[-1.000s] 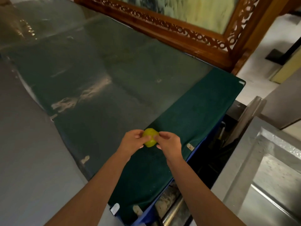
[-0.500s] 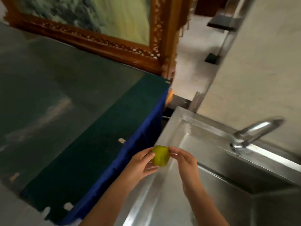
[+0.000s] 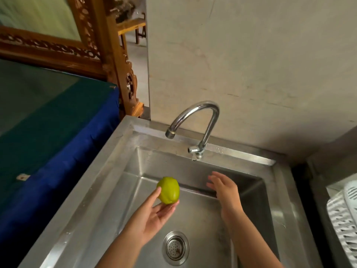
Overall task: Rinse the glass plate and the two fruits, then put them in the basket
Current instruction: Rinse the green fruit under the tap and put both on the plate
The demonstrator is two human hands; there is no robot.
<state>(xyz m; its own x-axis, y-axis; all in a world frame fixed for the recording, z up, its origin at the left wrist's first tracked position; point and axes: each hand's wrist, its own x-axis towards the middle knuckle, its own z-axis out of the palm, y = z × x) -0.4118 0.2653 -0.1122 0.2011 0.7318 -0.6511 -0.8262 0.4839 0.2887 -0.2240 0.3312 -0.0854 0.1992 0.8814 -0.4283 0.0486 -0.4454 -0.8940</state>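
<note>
Right hand point(image 3: 225, 192) let go — fruit point(image 3: 168, 192) on left grip point(image 3: 154, 210) fingertips

left hand point(image 3: 154, 213) is palm up over the steel sink point(image 3: 108, 171), gripping a green fruit point(image 3: 168, 192) between thumb and fingertips. right hand point(image 3: 225, 190) is empty, fingers spread, raised above the basin and apart from the fruit. curved chrome faucet point(image 3: 195, 120) is mounted at the sink's back rim, spout over the basin; no water visible. round drain strainer point(image 3: 175, 247) is in the basin floor below the hands. white slatted basket point(image 3: 345, 213) is partly visible at right edge. a table with green and blue cloth point(image 3: 58, 128) is to the left of the sink.
</note>
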